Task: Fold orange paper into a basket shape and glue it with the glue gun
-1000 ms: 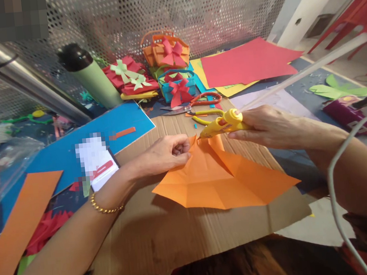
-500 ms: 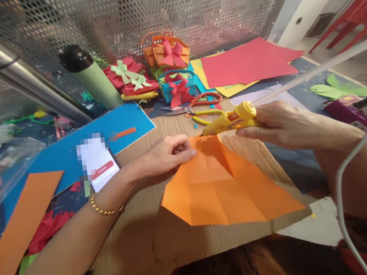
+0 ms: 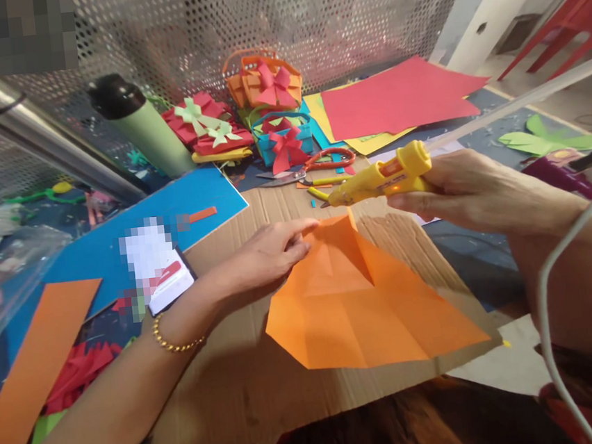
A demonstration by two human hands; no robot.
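My right hand (image 3: pixel 460 189) is wrapped round a yellow hot glue gun (image 3: pixel 386 177). Its nozzle points left, just above the far edge of a creased orange sheet of paper (image 3: pixel 373 319). A flap near the sheet's far end stands partly raised. My left hand (image 3: pixel 272 252) grips that sheet at its far left edge, the index finger stretched along the top and the thumb closer to me. Beneath the paper lies a piece of brown cardboard (image 3: pixel 229 396).
Beyond the cardboard are red-handled scissors (image 3: pixel 329 157), small paper baskets with bows (image 3: pixel 285 143) and red sheets (image 3: pixel 394 101). To the left sit a phone (image 3: pixel 168 276), a blue board (image 3: pixel 170 220), an orange strip (image 3: pixel 43 372) and a green bottle (image 3: pixel 151 135). A white cable (image 3: pixel 545 309) hangs near my right arm.
The glue gun has lifted slightly up and right, off the paper's far edge. My left index finger has straightened along that edge from its curled position.
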